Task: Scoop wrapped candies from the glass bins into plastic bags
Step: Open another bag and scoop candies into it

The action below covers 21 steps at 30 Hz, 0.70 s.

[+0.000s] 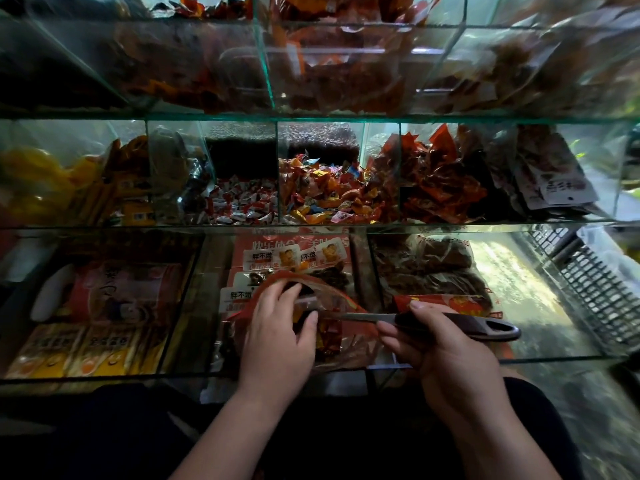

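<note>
Scoop (464, 323) lies sideways, its head poked left into the bag (277, 279). Right hand (440, 351) grips the handle, and the left hand (277, 327) pinches the bag's rim open just beside it.

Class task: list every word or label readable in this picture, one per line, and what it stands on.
"胖不墩": white labels on the snack packets, lower middle.
"快乐": red box behind them; the rest is blurred.
Grey packets, middle right: too blurred to read.
Yellow packets, lower left: too blurred to read.
</note>
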Each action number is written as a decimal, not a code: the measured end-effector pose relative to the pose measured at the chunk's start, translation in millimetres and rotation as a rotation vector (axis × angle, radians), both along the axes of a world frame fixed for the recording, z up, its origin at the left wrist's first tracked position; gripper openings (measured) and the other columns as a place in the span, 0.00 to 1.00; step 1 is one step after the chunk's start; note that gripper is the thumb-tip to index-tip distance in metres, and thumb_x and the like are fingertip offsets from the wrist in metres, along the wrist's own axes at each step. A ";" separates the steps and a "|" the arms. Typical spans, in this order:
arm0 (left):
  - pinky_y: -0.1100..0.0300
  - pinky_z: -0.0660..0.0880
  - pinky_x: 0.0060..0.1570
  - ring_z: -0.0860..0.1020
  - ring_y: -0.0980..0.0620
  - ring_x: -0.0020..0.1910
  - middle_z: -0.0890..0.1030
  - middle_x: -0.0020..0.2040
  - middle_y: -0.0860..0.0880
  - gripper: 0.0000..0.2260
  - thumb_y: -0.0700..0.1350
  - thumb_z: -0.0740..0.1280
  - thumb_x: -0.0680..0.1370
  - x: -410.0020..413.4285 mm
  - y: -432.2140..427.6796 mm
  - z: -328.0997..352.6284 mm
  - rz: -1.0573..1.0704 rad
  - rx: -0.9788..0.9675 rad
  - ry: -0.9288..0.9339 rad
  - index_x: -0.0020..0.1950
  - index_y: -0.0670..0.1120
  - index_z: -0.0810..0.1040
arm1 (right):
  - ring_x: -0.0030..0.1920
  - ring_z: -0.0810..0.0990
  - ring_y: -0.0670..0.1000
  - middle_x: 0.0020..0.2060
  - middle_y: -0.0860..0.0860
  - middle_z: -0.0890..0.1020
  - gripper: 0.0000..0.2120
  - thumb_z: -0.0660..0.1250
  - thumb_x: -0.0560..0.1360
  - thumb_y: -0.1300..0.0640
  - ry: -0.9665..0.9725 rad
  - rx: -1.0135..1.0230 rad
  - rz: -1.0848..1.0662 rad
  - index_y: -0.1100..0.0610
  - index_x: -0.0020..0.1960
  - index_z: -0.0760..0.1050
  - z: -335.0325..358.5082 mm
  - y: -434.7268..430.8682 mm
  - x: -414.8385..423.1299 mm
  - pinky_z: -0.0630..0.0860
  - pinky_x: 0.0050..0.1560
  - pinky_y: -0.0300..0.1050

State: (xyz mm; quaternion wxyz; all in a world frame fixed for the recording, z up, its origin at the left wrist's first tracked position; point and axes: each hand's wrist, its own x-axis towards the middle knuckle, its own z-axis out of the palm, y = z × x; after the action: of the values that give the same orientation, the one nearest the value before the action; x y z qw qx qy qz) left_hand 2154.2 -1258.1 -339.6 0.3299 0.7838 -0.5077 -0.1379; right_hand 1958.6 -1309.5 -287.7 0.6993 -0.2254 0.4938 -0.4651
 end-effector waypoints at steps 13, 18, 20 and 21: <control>0.46 0.63 0.72 0.65 0.48 0.75 0.73 0.73 0.50 0.24 0.60 0.54 0.83 7.5 -13.2 7.3 -0.033 -0.133 -0.197 0.70 0.48 0.77 | 0.40 0.88 0.66 0.36 0.65 0.84 0.07 0.73 0.59 0.65 -0.069 -0.209 0.105 0.59 0.37 0.85 57.3 25.4 -20.0 0.85 0.36 0.47; 0.48 0.67 0.69 0.74 0.48 0.69 0.80 0.65 0.48 0.16 0.52 0.63 0.81 23.6 -54.9 54.8 -0.223 -0.320 -0.351 0.63 0.45 0.82 | 0.42 0.88 0.64 0.34 0.60 0.85 0.11 0.70 0.62 0.63 -0.187 -0.220 0.003 0.62 0.45 0.79 77.1 14.5 -20.4 0.85 0.37 0.47; 0.46 0.69 0.69 0.74 0.47 0.68 0.81 0.64 0.47 0.17 0.51 0.64 0.81 29.3 -79.0 74.3 -0.304 -0.331 -0.387 0.63 0.45 0.82 | 0.43 0.89 0.63 0.34 0.58 0.85 0.10 0.69 0.65 0.63 -0.237 -0.225 -0.053 0.62 0.47 0.77 84.1 6.8 -16.5 0.85 0.38 0.46; 0.46 0.68 0.69 0.74 0.47 0.69 0.80 0.65 0.47 0.17 0.52 0.63 0.81 31.1 -90.4 82.3 -0.336 -0.311 -0.385 0.64 0.45 0.82 | 0.44 0.89 0.62 0.34 0.57 0.85 0.09 0.68 0.67 0.64 -0.257 -0.228 -0.073 0.62 0.48 0.77 86.5 2.3 -13.7 0.85 0.39 0.46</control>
State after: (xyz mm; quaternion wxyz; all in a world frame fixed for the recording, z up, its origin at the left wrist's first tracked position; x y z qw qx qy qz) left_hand 2185.3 -1348.5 -257.3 0.3164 0.6406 -0.6985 0.0402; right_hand 1944.9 -1307.2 -201.2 0.7091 -0.2241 0.3522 -0.5682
